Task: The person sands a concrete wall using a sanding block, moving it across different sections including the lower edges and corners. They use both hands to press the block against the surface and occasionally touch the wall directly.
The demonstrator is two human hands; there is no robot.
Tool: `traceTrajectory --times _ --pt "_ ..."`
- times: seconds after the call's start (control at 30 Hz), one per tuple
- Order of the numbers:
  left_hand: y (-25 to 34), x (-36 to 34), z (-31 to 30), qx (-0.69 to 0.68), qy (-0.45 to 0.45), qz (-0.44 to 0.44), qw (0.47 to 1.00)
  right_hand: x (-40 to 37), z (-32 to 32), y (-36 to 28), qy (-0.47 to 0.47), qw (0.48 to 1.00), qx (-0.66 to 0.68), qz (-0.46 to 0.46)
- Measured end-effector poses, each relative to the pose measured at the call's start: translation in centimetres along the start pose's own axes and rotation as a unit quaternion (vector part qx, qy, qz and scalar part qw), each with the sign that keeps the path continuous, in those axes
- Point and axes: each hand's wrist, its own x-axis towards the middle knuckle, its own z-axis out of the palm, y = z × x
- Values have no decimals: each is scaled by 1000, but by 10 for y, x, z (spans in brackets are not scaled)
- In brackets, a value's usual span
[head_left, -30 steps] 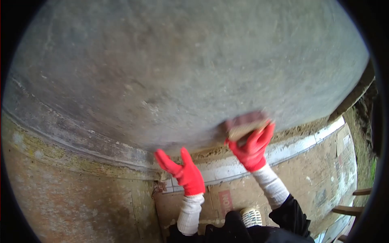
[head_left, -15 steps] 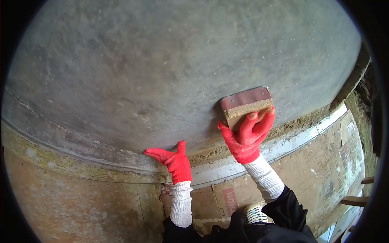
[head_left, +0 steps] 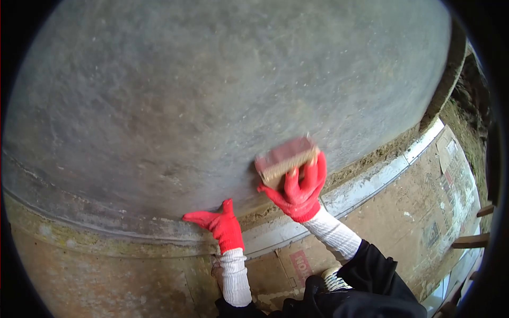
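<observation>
A large grey, curved, smooth surface fills most of the view. My right hand, in a red glove, grips a sanding block whose reddish-brown abrasive sheet is fixed over a light block. The block lies against the grey surface near its lower part and is slightly blurred. To the left, my left hand, gloved in red too, rests at the foot of the surface. Its thumb and fingers are spread, with nothing held in them.
A rough, dirt-covered ledge runs along the foot of the surface, with a whitish strip to the right. Stained brown sheets cover the floor. Wooden pieces jut in at the right, and a shoe shows below.
My right hand has moved left and down across the surface with the sanding block, which is now tilted more. My left hand appears slightly lower, and the view has shifted a little.
</observation>
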Motion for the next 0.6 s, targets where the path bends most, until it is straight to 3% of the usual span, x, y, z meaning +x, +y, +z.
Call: traceTrajectory --times 0.1,0.17,0.2,0.27,0.37,0.53,0.6 --pt "5 -5 1 -19 3 -2 1000 -69 10 22 10 999 -2 -53" --pt "10 -6 0 18 7 -5 1000 -88 4 28 -47 997 36 -51" --pt "8 -7 2 19 -2 -6 1000 -66 1 17 -53 998 21 -26" --pt "3 -5 4 13 12 -1 1000 -11 2 0 26 999 42 -5" --pt "-6 -2 12 36 36 0 999 28 -2 -10 32 999 34 20" --pt "6 -6 5 19 18 -4 1000 -87 12 24 -19 998 38 -38" --pt "5 -4 5 28 10 -12 999 -87 11 19 -43 997 58 -31"
